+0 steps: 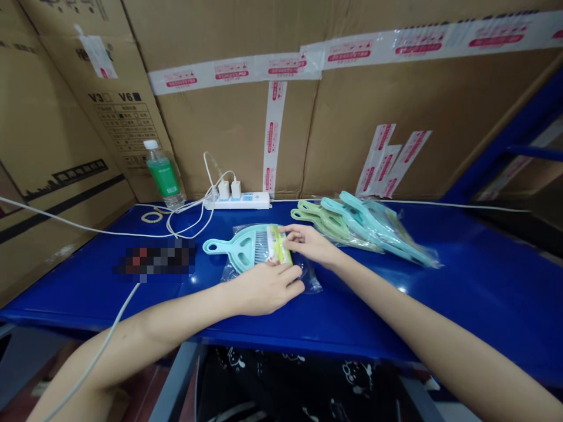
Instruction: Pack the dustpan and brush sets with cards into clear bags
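Observation:
A light blue mini dustpan and brush set [241, 249] lies on the table in front of me, its handle pointing left. Grey bristles show beside a yellow-green cardboard label [277, 243] across its wide end. A clear plastic bag [313, 280] spreads under and around the set. My left hand [268, 287] is closed at the label's lower edge, fingers curled and thumb side against it. At the label's right edge, my right hand [307, 241] is closed with bent fingertips on it. The exact grip of the fingertips is partly hidden.
Bagged green dustpans [328, 223] and bagged light blue dustpans [373, 223] lie in a pile at the back right. A power strip [246, 201] with white cables, a bottle [163, 176] and a bracelet [152, 217] are at the back left. Cardboard walls [229, 129] stand behind.

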Available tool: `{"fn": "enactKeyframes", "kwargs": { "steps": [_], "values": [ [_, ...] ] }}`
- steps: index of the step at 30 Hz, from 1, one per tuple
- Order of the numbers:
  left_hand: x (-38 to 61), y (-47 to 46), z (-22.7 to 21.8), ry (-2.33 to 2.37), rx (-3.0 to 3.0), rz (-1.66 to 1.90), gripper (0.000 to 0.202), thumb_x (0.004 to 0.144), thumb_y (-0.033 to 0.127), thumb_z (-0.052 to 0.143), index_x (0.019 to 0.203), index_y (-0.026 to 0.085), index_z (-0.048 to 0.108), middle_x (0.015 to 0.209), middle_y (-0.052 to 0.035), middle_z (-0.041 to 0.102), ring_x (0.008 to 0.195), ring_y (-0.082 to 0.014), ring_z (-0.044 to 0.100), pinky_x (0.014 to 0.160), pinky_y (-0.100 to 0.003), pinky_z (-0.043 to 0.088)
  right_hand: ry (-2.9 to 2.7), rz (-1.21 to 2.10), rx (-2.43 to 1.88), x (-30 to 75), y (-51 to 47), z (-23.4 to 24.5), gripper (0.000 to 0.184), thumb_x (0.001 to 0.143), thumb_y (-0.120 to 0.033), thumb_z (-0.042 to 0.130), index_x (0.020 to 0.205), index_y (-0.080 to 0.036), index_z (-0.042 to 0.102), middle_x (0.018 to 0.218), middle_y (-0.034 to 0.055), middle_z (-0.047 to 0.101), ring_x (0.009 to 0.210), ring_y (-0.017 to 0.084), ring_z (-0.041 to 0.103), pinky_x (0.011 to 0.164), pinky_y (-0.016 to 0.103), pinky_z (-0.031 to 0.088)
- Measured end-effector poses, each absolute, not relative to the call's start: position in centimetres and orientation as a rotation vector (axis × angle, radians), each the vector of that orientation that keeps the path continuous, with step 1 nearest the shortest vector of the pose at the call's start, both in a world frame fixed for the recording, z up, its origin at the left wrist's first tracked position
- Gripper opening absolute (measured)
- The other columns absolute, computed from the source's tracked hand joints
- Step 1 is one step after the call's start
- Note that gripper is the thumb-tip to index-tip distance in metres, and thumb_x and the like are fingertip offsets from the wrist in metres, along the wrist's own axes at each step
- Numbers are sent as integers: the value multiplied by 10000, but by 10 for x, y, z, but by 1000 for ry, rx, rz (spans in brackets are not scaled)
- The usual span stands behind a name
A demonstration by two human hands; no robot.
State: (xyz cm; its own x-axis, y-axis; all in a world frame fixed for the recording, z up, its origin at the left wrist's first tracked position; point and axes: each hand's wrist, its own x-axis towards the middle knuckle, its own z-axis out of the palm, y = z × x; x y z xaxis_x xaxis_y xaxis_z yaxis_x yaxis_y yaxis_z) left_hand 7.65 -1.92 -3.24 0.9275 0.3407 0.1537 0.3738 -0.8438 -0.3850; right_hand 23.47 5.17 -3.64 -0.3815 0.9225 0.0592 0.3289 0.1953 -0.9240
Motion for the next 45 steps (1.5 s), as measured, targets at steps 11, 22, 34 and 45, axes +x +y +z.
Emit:
{"fn": "enactKeyframes", "kwargs": {
  "steps": [11,22,34,45],
  "values": [
    [76,-21,-33,-455,-2677,-75,157,910,128,386,913,147,542,842,-49,567,706,-165,544,479,-270,407,-2225,176,-1088,248,67,-2,339,736,-24,464,986,-153,653,806,56,651,724,173,587,698,304,443],
    [74,-27,-30,-316,-2762,-121,152,874,117,420,878,147,568,777,-33,531,655,-152,512,406,-281,352,-2402,332,-1043,160,126,10,228,754,-66,613,953,-163,668,782,10,707,669,130,631,651,235,446],
    [74,-33,-35,-223,-2769,-222,121,848,112,450,826,155,560,718,-7,478,598,-135,480,379,-276,317,-2569,140,-1132,139,144,-9,179,700,-86,699,850,-184,701,860,77,708,879,238,639,715,301,447],
    [74,-33,-32,-267,-2816,-143,76,835,140,497,857,163,566,771,-16,519,625,-139,493,382,-282,343,-2783,185,-917,171,120,-10,185,856,-260,553,800,-209,722,794,50,723,711,186,635,632,270,420]
  ]
}}
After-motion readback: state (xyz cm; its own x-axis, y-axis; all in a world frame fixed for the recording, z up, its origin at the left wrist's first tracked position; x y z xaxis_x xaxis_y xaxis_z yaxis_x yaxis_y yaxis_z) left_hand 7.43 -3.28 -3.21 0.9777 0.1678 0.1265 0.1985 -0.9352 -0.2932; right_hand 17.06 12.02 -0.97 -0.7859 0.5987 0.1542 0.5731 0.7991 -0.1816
